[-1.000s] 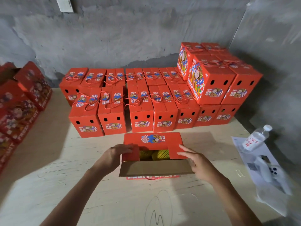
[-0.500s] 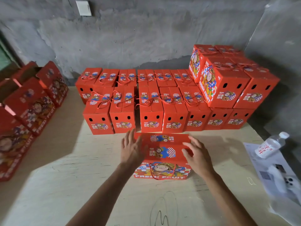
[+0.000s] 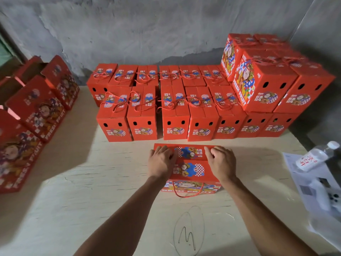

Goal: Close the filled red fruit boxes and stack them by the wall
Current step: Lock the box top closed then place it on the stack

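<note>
Left hand (image 3: pixel 162 161) and right hand (image 3: pixel 222 163) press flat, fingers relaxed, on the closed red cardboard fruit box (image 3: pixel 190 169) mid-tabletop (image 3: pixel 92 200), near stacked boxes (image 3: pixel 184 111).

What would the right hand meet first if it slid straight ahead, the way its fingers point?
Probably the front row of closed boxes. The right hand rests on the near box, fingers pointing toward the wall; past that box's far edge a bare strip of table lies before the row.

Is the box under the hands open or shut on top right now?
Shut: both top flaps of the red box lie flat, no fruit showing, with the left hand and right hand resting on them.
</note>
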`<state>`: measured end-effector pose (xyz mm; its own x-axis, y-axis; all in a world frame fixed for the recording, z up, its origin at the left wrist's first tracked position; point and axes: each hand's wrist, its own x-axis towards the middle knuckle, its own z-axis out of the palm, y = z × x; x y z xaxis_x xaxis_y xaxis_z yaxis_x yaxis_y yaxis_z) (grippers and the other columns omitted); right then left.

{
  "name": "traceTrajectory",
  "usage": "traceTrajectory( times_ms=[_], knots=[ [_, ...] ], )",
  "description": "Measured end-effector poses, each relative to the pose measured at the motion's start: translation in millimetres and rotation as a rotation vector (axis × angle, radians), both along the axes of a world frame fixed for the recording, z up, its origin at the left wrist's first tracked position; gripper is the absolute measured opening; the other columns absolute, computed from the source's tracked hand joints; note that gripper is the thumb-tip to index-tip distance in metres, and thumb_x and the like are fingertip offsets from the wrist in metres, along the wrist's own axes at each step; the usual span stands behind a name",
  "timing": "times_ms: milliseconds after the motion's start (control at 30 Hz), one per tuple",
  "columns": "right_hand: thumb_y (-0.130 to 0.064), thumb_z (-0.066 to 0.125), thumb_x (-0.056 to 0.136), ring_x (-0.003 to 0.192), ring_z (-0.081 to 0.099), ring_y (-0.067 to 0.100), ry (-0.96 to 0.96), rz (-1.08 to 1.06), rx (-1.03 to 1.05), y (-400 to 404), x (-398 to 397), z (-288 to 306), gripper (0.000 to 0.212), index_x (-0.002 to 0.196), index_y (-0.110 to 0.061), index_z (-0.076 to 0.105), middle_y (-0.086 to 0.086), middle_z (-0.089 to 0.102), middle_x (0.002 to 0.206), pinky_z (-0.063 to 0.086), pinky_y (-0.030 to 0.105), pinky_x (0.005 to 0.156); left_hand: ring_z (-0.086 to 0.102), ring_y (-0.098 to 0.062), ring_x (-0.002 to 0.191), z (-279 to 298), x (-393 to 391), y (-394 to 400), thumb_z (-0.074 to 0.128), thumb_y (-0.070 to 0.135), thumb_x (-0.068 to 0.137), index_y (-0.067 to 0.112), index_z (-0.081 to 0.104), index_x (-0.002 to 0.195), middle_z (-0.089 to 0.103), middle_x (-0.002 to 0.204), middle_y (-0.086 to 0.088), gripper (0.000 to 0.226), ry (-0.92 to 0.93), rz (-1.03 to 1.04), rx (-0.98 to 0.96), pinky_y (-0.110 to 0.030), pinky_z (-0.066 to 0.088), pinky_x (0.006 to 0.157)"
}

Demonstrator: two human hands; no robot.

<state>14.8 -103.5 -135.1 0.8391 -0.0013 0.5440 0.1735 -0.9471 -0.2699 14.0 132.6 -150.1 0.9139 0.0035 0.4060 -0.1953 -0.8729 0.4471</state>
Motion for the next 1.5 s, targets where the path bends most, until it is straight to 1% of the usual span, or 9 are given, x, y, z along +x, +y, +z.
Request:
traceTrajectory(
  times_ms=[367, 467, 567, 800, 1133, 1233, 1333, 1400, 1500],
  knots=[
    [-0.031, 0.067, 0.099, 0.045, 0.038, 0.006, 0.147, -0.010, -0.071, 45, 23, 2, 0.043, 0.060, -0.014, 0.065, -0.012, 0.047, 0.056, 0.015, 0.014, 0.049, 0.060, -0.020, 0.097, 1, 25, -25, 0.039, 0.041, 0.108, 0.018, 0.066, 0.103, 0.068, 0.107, 0.001, 0.035, 0.159, -0.113, 0.180, -0.038, 0.049, 0.087],
    [-0.039, 0.057, 0.102, 0.075, 0.054, 0.016, 0.183, 0.048, -0.170, 36, 33, -6, 0.030, 0.084, -0.017, 0.064, -0.004, 0.062, 0.083, 0.041, 0.028, 0.069, 0.048, -0.024, 0.122, -4, 32, -23, 0.029, 0.054, 0.106, 0.019, 0.049, 0.130, 0.054, 0.136, -0.007, 0.047, 0.238, -0.069, 0.237, -0.041, 0.039, 0.108],
    [-0.044, 0.048, 0.106, 0.111, 0.059, 0.026, 0.265, 0.020, -0.121, 9, 44, -15, 0.036, 0.119, -0.012, 0.059, 0.007, 0.065, 0.120, 0.044, 0.047, 0.104, 0.008, -0.027, 0.158, -3, 41, -13, 0.011, 0.071, 0.099, 0.013, 0.022, 0.159, 0.017, 0.169, -0.011, 0.084, 0.403, -0.019, 0.245, -0.049, -0.002, 0.127],
    [-0.051, 0.029, 0.107, 0.066, 0.064, 0.017, 0.305, -0.038, -0.019, -14, 58, -10, 0.054, 0.081, -0.019, 0.065, -0.001, 0.070, 0.079, 0.041, 0.025, 0.061, 0.044, -0.024, 0.130, 5, 65, -6, 0.020, 0.053, 0.108, 0.015, 0.052, 0.130, 0.053, 0.137, -0.006, 0.055, 0.435, -0.007, 0.195, -0.047, 0.040, 0.106],
    [-0.064, 0.006, 0.101, 0.106, 0.069, 0.033, 0.895, -0.195, -0.116, 52, -15, -11, 0.080, 0.127, -0.020, 0.066, 0.015, 0.073, 0.114, 0.049, 0.041, 0.090, 0.051, -0.026, 0.126, 3, 89, 16, 0.025, 0.043, 0.110, 0.014, 0.055, 0.126, 0.062, 0.130, -0.005, 0.044, 0.219, -0.012, 0.310, -0.047, 0.027, 0.116],
    [-0.057, 0.028, 0.105, 0.112, 0.066, 0.036, 1.200, -0.154, 0.355, 83, -29, -15, 0.062, 0.145, -0.016, 0.051, 0.023, 0.066, 0.126, 0.049, 0.039, 0.092, 0.045, -0.031, 0.134, 4, 62, 36, 0.029, 0.052, 0.107, 0.008, 0.047, 0.138, 0.054, 0.141, -0.011, 0.056, 0.286, 0.197, 0.131, -0.050, 0.028, 0.117],
    [-0.047, 0.058, 0.096, 0.073, 0.073, 0.015, 1.099, -0.283, 0.948, 109, -23, -10, 0.044, 0.088, -0.008, 0.076, 0.012, 0.076, 0.088, 0.052, 0.020, 0.064, 0.027, -0.033, 0.149, 2, 14, 57, 0.033, 0.060, 0.103, 0.007, 0.026, 0.155, 0.031, 0.161, -0.014, 0.075, 0.390, 0.330, -0.068, -0.054, 0.022, 0.122],
    [-0.028, 0.066, 0.093, 0.046, 0.064, 0.004, 0.964, -0.290, 1.035, 119, -13, -4, 0.029, 0.071, -0.010, 0.072, 0.001, 0.071, 0.061, 0.043, 0.014, 0.042, 0.035, -0.033, 0.146, -3, -23, 62, 0.045, 0.070, 0.095, 0.011, 0.016, 0.158, 0.030, 0.160, -0.013, 0.091, 0.510, 0.384, -0.356, -0.055, 0.038, 0.114],
    [-0.030, 0.061, 0.097, 0.064, 0.067, 0.018, 0.795, -0.238, 1.060, 136, -1, 17, 0.029, 0.081, -0.008, 0.071, 0.004, 0.072, 0.074, 0.046, 0.022, 0.052, 0.072, -0.023, 0.106, -3, -63, 59, 0.073, 0.067, 0.082, 0.014, 0.050, 0.133, 0.067, 0.124, -0.009, 0.076, 0.647, 0.330, -1.031, -0.039, 0.063, 0.082]
  ],
)
